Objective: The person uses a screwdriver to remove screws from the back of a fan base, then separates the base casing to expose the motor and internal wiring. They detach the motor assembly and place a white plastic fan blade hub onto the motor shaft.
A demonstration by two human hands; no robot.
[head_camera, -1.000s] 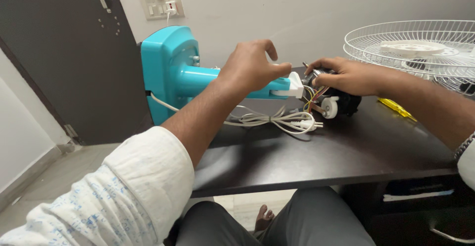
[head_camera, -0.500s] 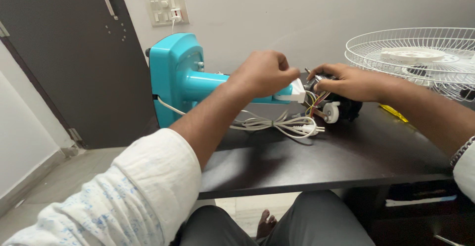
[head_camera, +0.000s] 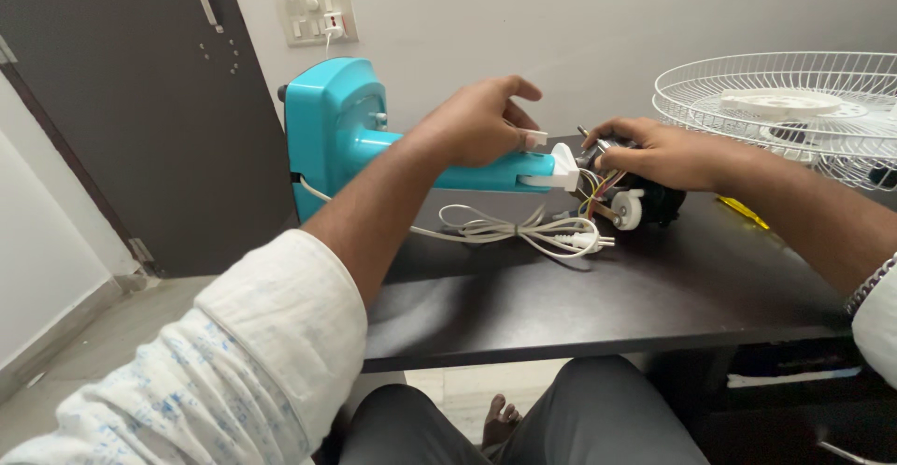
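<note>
black fan motor [head_camera: 645,199] sits right of frame centre on the dark table [head_camera: 607,306], coloured wires and a white round knob showing at its front. right hand [head_camera: 654,152] lies over the motor's top, fingers curled down onto it, closed around the housing; thumb side faces the white end of the stand.

teal fan stand [head_camera: 374,147] lies on its side, base in the upper left of the frame, neck running right to a white bracket [head_camera: 561,168] just beside the motor. left hand [head_camera: 481,124] rests on the neck near that bracket, palm down, index finger and thumb stretched out, hand loosely open, not clamped.

white power cord [head_camera: 523,231] is coiled on the table below the neck, plug toward the motor.

outward: white wire fan guard [head_camera: 794,100] at upper right, yellow screwdriver [head_camera: 745,211] beneath its edge, wall switch plate [head_camera: 315,14] at upper left, dark door [head_camera: 121,100] at far left.
</note>
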